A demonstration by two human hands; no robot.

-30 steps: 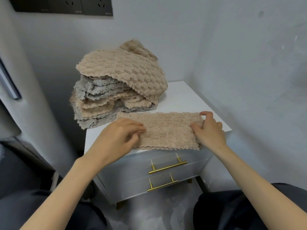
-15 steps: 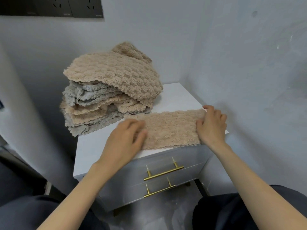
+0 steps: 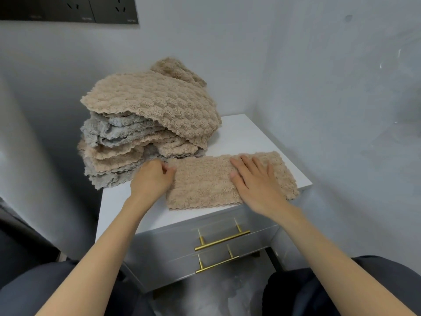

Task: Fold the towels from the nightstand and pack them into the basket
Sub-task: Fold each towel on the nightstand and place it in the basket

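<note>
Your left fingers (image 3: 168,171) are curled at the far left corner of the folded beige towel (image 3: 205,188), grasping its edge between thumb and forefinger. Your left hand (image 3: 151,179) sits low over the nightstand (image 3: 246,133), just beside that short edge. Your right fingers (image 3: 249,162) are released: straight, slightly spread and pressed flat on the towel. Your right hand (image 3: 256,182) lies palm-down over the towel's middle and right part.

The towel is a long flat strip lying across the front of the nightstand's white top. Its scalloped near edge runs along the top's front lip, and its right end reaches the right front corner.

Behind your left hand, touching the strip's far left corner, stands the pile of towels (image 3: 127,156). Grey and beige layers are loosely stacked, and their left edges hang out past the nightstand's side. One large beige towel (image 3: 159,103) is draped over the pile.

Below the top, both drawers are closed, so you cannot tell what they hold. The upper brass handle (image 3: 222,240) and the lower brass handle (image 3: 217,264) face you. Your dark trousers (image 3: 341,288) frame the view. A dark socket panel (image 3: 68,8) is mounted on the grey wall above.
</note>
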